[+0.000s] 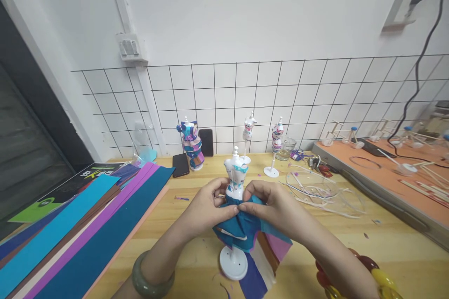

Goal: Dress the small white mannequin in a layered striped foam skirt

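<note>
A small white dress-form mannequin (pixel 235 173) stands upright on its round base (pixel 233 264), teal streaks on its chest. A teal paper skirt (pixel 242 231) wraps its waist, with strips of navy, cream, brown and pink (pixel 268 261) trailing at the lower right. My left hand (pixel 213 203) is closed at the waist from the left, its thumb pressing the skirt's top edge and its other fingers partly behind the form. From the right, my right hand (pixel 268 203) pinches the gathered waistband between thumb and forefinger.
Crepe-like paper strips (pixel 105 224) lie at the left. A dressed mannequin (pixel 191 145), two dark phones (pixel 180 165) and two white mannequins (pixel 249 133) stand or lie at the back. Coiled clear tubing (pixel 315 191) lies right, beside an orange-topped surface (pixel 396 168) holding small wheeled frames.
</note>
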A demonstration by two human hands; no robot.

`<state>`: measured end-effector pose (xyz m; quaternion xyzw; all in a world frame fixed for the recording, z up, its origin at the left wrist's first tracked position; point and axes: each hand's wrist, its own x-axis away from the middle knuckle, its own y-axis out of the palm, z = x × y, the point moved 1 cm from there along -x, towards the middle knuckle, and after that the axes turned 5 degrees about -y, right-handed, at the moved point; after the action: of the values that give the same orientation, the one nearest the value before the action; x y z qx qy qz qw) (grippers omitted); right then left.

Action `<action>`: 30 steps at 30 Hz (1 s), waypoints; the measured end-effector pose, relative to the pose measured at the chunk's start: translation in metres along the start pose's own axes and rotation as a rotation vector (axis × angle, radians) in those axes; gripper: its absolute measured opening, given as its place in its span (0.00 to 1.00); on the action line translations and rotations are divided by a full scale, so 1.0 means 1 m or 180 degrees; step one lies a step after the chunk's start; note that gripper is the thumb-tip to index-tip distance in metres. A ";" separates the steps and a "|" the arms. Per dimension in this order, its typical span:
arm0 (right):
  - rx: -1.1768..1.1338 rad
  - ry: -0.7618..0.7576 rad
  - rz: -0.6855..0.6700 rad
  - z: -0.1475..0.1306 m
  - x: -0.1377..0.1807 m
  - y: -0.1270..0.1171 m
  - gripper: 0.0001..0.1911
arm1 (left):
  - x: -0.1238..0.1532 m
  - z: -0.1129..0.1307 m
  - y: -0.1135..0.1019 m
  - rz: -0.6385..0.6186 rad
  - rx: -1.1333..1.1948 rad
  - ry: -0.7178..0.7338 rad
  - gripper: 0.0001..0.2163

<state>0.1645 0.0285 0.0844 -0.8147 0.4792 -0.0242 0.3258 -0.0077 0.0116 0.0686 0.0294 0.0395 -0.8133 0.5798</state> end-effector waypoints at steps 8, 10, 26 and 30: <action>-0.0113 0.0093 -0.0008 0.000 -0.002 0.000 0.06 | 0.001 0.000 0.000 -0.0017 -0.0020 -0.0006 0.18; -0.0183 0.0156 -0.0006 0.001 -0.002 0.000 0.06 | 0.002 0.000 0.001 -0.0058 -0.0034 0.0023 0.18; -0.0639 0.0253 -0.0069 0.003 -0.002 -0.001 0.06 | 0.003 0.001 -0.004 -0.0268 -0.0034 0.0003 0.16; -0.0359 0.0242 0.0019 0.004 -0.003 0.000 0.06 | 0.000 -0.001 -0.004 -0.0212 -0.0045 0.0037 0.15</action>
<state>0.1646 0.0328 0.0818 -0.8288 0.4942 -0.0271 0.2610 -0.0114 0.0125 0.0678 0.0288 0.0496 -0.8316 0.5524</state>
